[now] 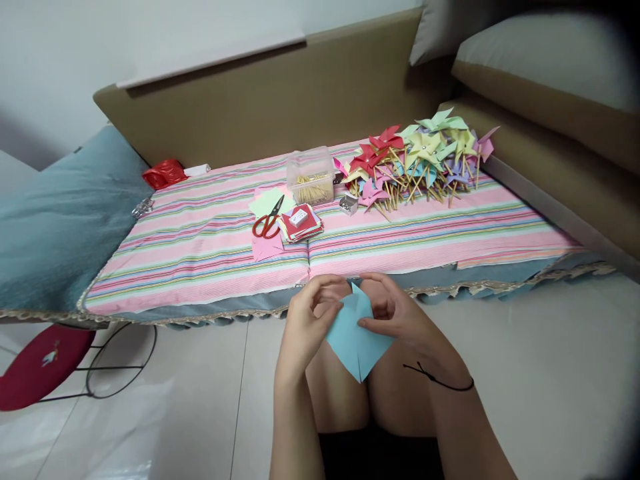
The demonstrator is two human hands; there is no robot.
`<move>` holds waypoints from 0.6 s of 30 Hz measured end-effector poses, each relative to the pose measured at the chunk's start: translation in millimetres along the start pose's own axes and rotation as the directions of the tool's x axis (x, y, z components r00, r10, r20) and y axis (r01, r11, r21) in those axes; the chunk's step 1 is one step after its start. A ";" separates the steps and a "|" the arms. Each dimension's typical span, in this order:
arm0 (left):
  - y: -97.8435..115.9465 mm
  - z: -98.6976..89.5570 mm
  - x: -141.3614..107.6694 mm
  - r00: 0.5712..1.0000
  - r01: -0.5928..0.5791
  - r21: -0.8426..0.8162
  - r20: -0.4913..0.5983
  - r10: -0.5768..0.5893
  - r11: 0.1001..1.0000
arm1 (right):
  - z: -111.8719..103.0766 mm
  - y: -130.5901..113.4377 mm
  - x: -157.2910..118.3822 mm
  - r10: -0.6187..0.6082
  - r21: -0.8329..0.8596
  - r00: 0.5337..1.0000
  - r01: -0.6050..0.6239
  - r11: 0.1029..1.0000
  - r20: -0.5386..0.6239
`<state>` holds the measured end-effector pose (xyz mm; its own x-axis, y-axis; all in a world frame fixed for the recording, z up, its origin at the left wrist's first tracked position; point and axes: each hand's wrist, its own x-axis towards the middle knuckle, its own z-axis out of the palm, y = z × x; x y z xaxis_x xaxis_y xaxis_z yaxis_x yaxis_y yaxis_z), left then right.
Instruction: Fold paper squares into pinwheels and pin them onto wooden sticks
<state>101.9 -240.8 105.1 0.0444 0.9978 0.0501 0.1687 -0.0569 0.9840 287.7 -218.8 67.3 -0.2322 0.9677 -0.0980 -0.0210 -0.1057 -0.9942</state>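
Holding blue paper [356, 337] w/ both hands; clear box [311, 175] has sticks [313, 187].

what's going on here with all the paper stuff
A person holds a light blue paper square over their knees, left hand and right hand both pinching its folded flaps. On the striped cloth ahead lie red scissors, a stack of coloured paper, a clear box of sticks and a heap of finished pinwheels.
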 end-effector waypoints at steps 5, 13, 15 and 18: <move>3.6 -4.4 -1.7 0.994 -0.035 0.001 0.103 0.035 0.999 | -1.0 0.8 0.4 0.010 0.014 1.000 -0.010 1.000 -0.024; 6.3 -0.7 -2.4 0.991 0.030 -0.006 0.127 -0.029 1.000 | -3.0 6.5 1.4 0.052 0.067 0.999 -0.051 0.996 -0.008; 2.1 3.4 -0.3 0.997 -0.005 -0.048 0.076 0.009 0.999 | -2.5 7.6 1.1 0.049 0.078 0.999 -0.050 0.996 0.008; -2.9 7.4 2.3 0.999 -0.009 -0.154 0.033 0.014 0.988 | -1.1 7.1 0.2 0.058 0.130 0.997 -0.064 0.989 0.048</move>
<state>108.8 -238.5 101.2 0.0794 0.9951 0.0581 0.0147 -0.0594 0.9981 288.6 -219.1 60.2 -0.2799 0.9478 -0.1529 -0.1324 -0.1958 -0.9717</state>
